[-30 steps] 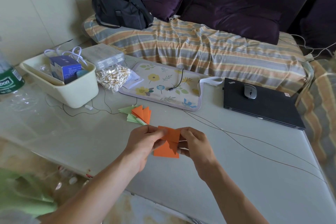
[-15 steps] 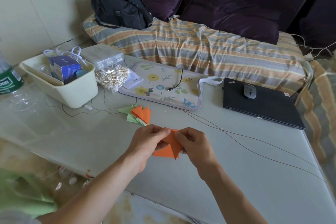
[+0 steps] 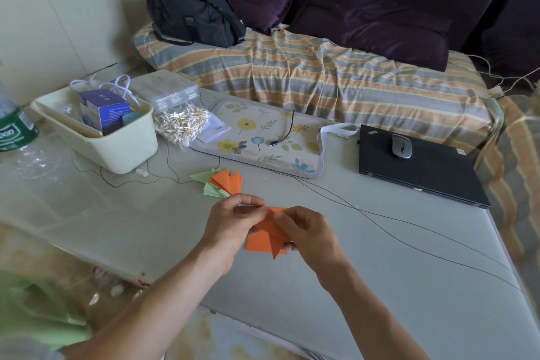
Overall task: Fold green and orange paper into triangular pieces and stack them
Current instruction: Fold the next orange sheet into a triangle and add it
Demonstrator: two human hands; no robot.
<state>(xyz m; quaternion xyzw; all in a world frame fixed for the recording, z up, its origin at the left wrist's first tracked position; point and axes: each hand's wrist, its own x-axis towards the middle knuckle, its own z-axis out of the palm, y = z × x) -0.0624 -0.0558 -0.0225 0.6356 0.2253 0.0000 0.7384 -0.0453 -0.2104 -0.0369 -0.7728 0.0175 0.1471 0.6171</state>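
Note:
An orange paper piece [image 3: 267, 238] is held just above the grey table [image 3: 380, 286], partly folded into a pointed shape with its tip down. My left hand [image 3: 233, 225] pinches its upper left edge with curled fingers. My right hand [image 3: 309, 235] grips its right side, thumb on top. The fingers hide the paper's top. Behind the hands lies a small stack of folded green and orange triangular pieces [image 3: 223, 183] on the table.
A cream plastic bin [image 3: 117, 149] with boxes stands at the left, a bag of cotton swabs [image 3: 181, 123] beside it. A floral pad [image 3: 263, 137] lies at the centre back, a black laptop [image 3: 420, 169] with a mouse [image 3: 401, 146] at the right. Thin cables [image 3: 394, 231] cross the table.
The orange paper has been folded from a wider sheet into a narrower pointed shape, and my two hands have drawn closer together over it.

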